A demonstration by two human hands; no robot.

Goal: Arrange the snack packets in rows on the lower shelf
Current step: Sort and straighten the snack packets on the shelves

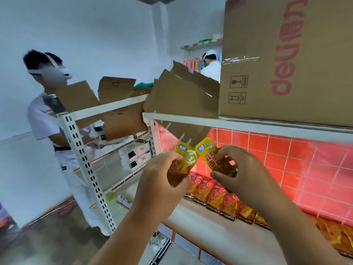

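My left hand grips a yellow snack packet, held upright above the lower shelf. My right hand pinches a second yellow packet that tilts to the left, its top corner touching the first. Below them a row of red and yellow packets lies along the back of the shelf, overlapping, and runs to the right. More packets lie loose at the far right end.
A large cardboard box and flattened cardboard sit on the upper shelf overhead. Red tiles back the shelf. A person in white stands at the left by a white rack. Another person works further back.
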